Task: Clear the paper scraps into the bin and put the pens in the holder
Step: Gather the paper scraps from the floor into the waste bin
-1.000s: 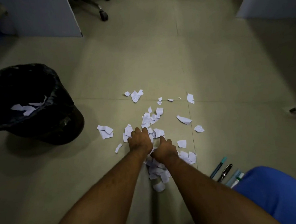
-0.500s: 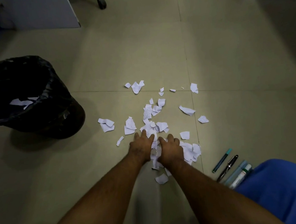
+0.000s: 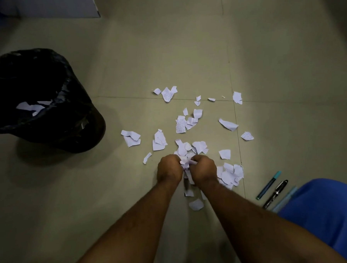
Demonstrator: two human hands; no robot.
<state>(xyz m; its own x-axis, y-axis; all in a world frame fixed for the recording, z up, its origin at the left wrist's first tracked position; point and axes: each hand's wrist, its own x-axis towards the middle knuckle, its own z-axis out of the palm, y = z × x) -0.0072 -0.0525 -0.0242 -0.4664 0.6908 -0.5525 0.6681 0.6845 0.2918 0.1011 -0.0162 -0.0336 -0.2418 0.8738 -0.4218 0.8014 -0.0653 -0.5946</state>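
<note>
Several white paper scraps lie scattered over the tiled floor in the middle of the view. My left hand and my right hand are side by side at the near end of the pile, fingers curled around a bunch of scraps pressed between them. A bin with a black liner stands at the left, with a few scraps inside. Three pens lie on the floor at the right: a teal marker, a black pen and a light blue pen. No pen holder is in view.
A blue-clad knee fills the lower right corner, right beside the pens. A white partition panel stands at the top left. Bare floor tiles stretch beyond the scraps.
My hands went from lying flat on the pile to curling together, bunching scraps between them. The camera has tilted down a little, so the bin sits lower in view.
</note>
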